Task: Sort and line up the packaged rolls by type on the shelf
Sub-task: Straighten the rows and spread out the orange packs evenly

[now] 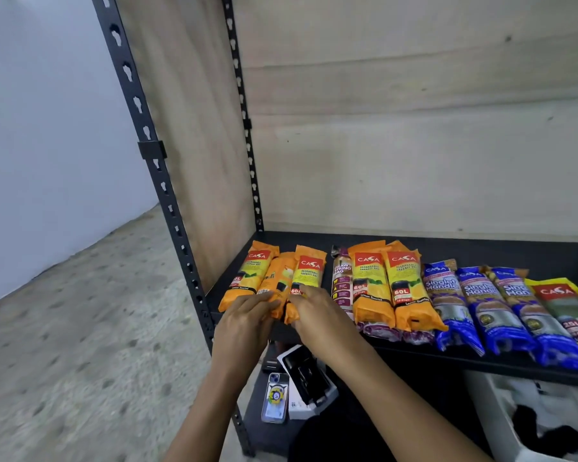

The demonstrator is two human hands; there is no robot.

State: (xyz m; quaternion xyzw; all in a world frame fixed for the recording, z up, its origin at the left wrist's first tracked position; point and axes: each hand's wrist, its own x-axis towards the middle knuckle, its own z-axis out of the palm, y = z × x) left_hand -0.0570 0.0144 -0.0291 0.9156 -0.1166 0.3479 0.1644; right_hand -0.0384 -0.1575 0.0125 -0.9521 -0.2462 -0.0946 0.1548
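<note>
Packaged rolls lie in a row on the black shelf (481,251). At the left are three orange rolls: one at the far left (249,275), a middle one turned on its side (277,281), and a third (307,271). My left hand (244,325) holds the near end of the middle roll. My right hand (317,315) grips the near end of the third. To the right lie a purple drawstring roll (342,281), two more orange rolls (369,288) (407,288), three blue singlet-handle rolls (481,308) and a yellow-green roll (568,311).
A black slotted upright (154,168) stands at the shelf's left front corner, with wood panels behind and beside. On the lower shelf lie a phone (275,398), a white-and-black box (306,378) and a white bin (531,418). Concrete floor spreads to the left.
</note>
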